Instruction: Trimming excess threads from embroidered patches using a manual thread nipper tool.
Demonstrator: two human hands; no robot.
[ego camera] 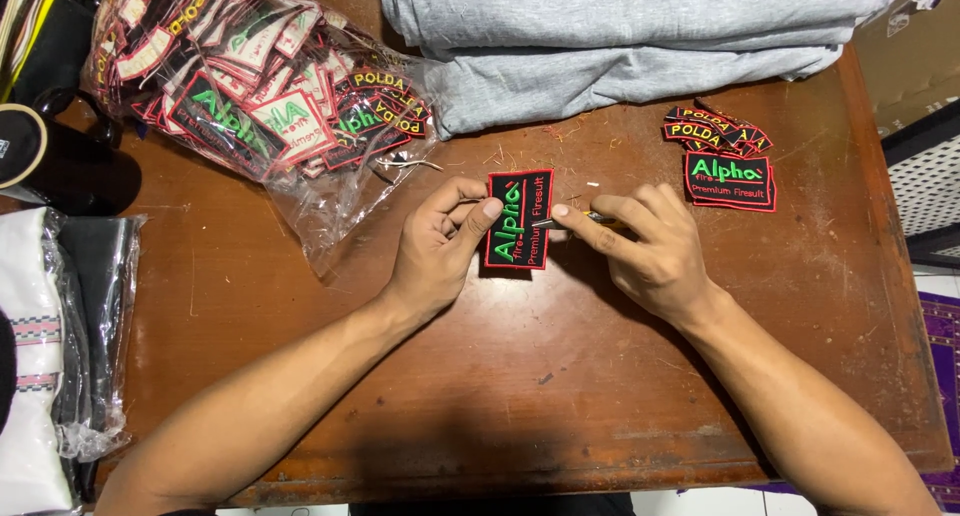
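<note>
Two hands mid-table | left hand (pixel 437 244) grip pinches patch (pixel 520 219) edge; right hand (pixel 645 246) grip clasps small tool (pixel 560 219) | bare wood below

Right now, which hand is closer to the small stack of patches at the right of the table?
The right hand; it lies just left of and below the stack of patches. The left hand is farther left.

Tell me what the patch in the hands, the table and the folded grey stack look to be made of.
Patch, pinched by the left hand: seemingly black fabric with raised embroidered green lettering and a red stitched border, matte.
Table: looks like wood, reddish-brown, worn and scratched, faintly glossy.
Folded grey stack: soft heathered knit cloth, probably jersey, matte, with soft folds.
The slim tool in the right hand looks metallic, but is too small to be sure.
</note>
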